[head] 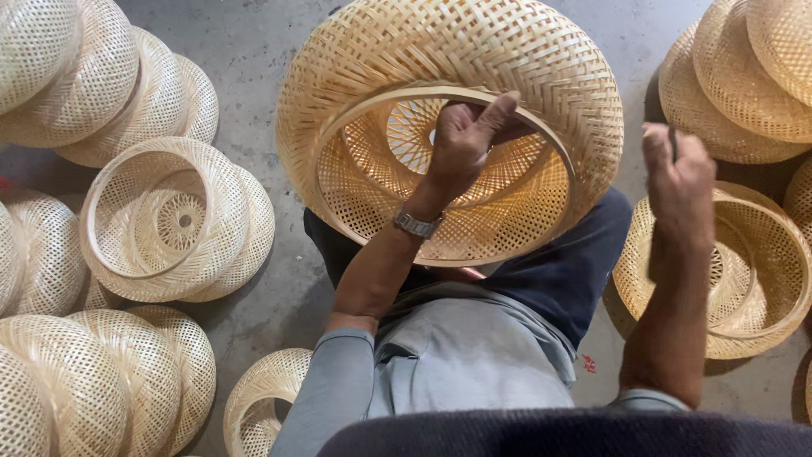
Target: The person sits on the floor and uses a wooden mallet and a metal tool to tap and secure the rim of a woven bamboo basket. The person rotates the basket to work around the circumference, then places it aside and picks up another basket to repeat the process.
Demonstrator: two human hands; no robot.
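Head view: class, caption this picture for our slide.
Left hand grips round pale woven bamboo shade's rim; right hand raised beside it.

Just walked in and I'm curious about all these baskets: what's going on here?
A seated person is working on a large woven bamboo basket resting on their lap. The left hand reaches inside it and grips the round inner rim. The right hand is raised beside the basket, closed around a thin dark tool that is mostly hidden. Finished-looking baskets lie stacked on the concrete floor on both sides, with one open basket to the left.
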